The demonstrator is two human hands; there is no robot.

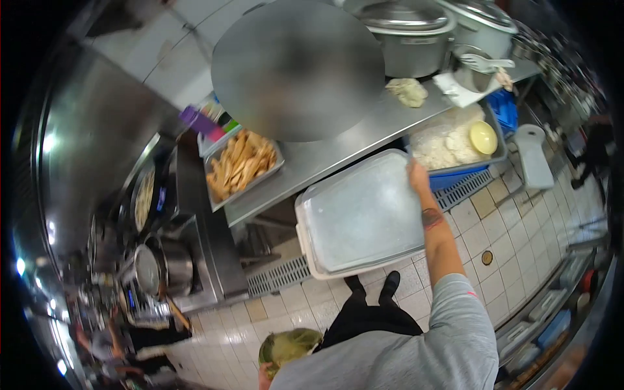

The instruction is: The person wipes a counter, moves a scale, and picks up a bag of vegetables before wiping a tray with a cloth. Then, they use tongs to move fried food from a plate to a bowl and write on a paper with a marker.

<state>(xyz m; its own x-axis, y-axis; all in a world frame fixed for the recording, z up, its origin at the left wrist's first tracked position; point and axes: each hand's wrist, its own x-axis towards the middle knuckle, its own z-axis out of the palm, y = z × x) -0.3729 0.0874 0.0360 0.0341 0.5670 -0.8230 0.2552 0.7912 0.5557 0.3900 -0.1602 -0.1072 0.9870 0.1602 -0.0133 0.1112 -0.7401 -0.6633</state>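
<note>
My right hand (418,174) is closed on the right edge of a large white bin with a translucent lid (364,211), below the counter's edge. Beside that hand, a grey bin (500,151) holds white flour-like stuff and a yellow bowl (483,137). At the bottom, my left hand (265,376) barely shows by a green-yellow bag (286,346); its fingers are hidden.
A steel counter (318,162) carries a tray of brown strips (242,162), large pots (411,42) and a crumpled cloth (407,92). A steel pot (170,263) stands on the stove at left. Other people (107,341) are at lower left.
</note>
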